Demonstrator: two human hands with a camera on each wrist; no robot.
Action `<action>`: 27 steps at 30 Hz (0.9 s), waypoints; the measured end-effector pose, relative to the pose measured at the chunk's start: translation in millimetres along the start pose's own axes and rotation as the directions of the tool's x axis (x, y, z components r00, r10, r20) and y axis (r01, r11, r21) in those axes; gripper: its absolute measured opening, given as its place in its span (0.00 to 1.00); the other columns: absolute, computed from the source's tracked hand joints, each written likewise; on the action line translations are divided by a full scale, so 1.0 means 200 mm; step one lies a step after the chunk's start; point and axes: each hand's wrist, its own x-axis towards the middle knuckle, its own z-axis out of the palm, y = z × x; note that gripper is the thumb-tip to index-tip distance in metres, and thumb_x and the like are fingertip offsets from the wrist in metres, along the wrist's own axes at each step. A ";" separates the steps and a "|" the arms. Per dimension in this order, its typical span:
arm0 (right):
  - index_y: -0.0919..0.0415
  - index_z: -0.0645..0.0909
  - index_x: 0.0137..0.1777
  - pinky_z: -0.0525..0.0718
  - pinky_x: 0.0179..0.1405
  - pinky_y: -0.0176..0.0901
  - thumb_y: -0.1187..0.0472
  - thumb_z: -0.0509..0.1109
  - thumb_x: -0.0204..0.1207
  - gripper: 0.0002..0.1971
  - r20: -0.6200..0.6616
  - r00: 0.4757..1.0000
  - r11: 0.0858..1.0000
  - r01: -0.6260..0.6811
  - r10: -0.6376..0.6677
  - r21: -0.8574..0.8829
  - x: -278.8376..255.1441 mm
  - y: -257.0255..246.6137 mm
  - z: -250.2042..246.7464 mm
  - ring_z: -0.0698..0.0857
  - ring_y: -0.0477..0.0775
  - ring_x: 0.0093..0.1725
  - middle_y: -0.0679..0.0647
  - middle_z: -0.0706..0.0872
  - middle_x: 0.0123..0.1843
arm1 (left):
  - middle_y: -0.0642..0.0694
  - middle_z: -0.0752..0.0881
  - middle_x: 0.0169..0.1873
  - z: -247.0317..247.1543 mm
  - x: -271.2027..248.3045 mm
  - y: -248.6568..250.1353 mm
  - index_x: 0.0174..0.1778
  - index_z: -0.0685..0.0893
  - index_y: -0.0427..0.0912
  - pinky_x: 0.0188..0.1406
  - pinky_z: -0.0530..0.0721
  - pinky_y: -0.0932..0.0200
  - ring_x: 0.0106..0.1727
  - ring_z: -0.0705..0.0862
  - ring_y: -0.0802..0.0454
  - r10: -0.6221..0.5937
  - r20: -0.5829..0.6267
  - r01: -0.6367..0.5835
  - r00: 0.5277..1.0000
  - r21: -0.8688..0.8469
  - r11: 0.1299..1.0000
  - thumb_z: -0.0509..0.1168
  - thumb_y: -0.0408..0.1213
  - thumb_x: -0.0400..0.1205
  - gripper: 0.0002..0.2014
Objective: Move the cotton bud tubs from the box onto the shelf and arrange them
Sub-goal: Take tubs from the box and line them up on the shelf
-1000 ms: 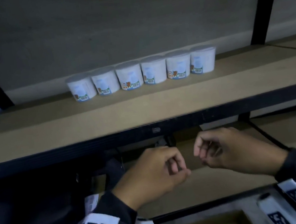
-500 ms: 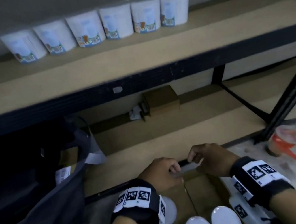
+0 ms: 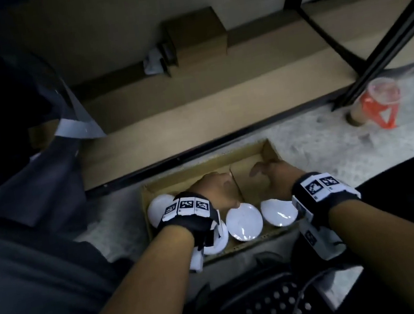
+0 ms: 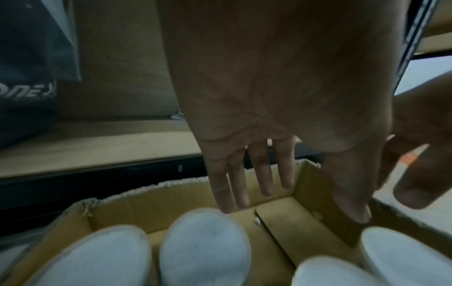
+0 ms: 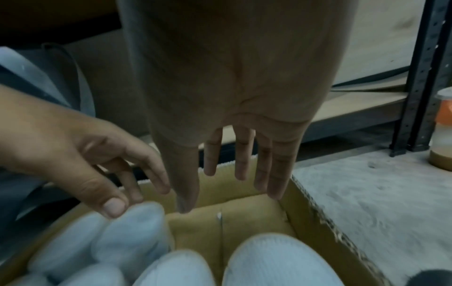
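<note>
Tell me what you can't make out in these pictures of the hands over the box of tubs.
- Tub count: in the head view the left hand and its wristband cover part of the box.
- Tub labels: only the white lids show.
- Left-side tubs in the right wrist view: motion-blurred.
- Cup by the shelf post: contents too blurred.
- Right hand: fingertips hidden from the head view.

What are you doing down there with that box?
A person is reaching both bare hands into an open brown cardboard box on the floor. White round-lidded cotton bud tubs stand along the near side of the box. The left hand and right hand hang over the bare far part with fingers straight, holding nothing. No tub has been picked up yet.
</note>
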 end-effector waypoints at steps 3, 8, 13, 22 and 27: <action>0.49 0.66 0.77 0.80 0.66 0.56 0.51 0.77 0.69 0.37 0.048 0.996 0.996 -0.070 0.072 -0.052 0.02 -0.02 0.09 0.78 0.66 0.68 0.62 0.70 0.73 | 0.42 0.80 0.65 0.12 0.05 0.00 0.70 0.78 0.43 0.61 0.80 0.51 0.65 0.80 0.42 0.004 0.052 -0.007 0.999 0.069 0.998 0.75 0.53 0.74 0.31; 0.43 0.67 0.74 0.80 0.66 0.61 0.44 0.80 0.61 0.41 0.018 0.994 0.991 -0.102 0.104 -0.085 0.02 0.02 0.19 0.76 0.69 0.68 0.59 0.69 0.70 | 0.44 0.81 0.63 0.27 0.09 0.00 0.70 0.78 0.50 0.56 0.77 0.55 0.61 0.81 0.43 0.066 0.043 -0.067 0.997 0.029 0.997 0.75 0.54 0.72 0.31; 0.46 0.60 0.81 0.75 0.70 0.64 0.42 0.82 0.59 0.52 0.065 0.980 0.974 -0.176 0.187 -0.141 0.04 0.07 0.23 0.68 0.72 0.74 0.62 0.63 0.75 | 0.45 0.76 0.69 0.39 0.15 0.02 0.73 0.73 0.48 0.63 0.80 0.46 0.65 0.79 0.40 -0.025 0.073 0.018 0.997 0.104 0.994 0.74 0.64 0.68 0.40; 0.49 0.60 0.80 0.75 0.70 0.63 0.41 0.84 0.57 0.54 0.075 0.969 0.971 -0.228 0.233 -0.076 0.06 0.13 0.30 0.70 0.74 0.74 0.63 0.63 0.75 | 0.45 0.76 0.64 0.51 0.18 0.05 0.66 0.74 0.50 0.58 0.81 0.44 0.60 0.79 0.37 -0.097 -0.018 0.098 0.995 0.167 0.981 0.75 0.68 0.62 0.41; 0.48 0.60 0.78 0.76 0.68 0.66 0.41 0.85 0.53 0.54 0.050 0.969 0.970 -0.241 0.242 -0.027 0.07 0.12 0.35 0.70 0.75 0.72 0.62 0.63 0.72 | 0.44 0.75 0.65 0.52 0.17 0.05 0.69 0.71 0.50 0.58 0.81 0.44 0.61 0.79 0.35 -0.115 -0.046 0.121 0.992 0.142 0.982 0.76 0.68 0.61 0.45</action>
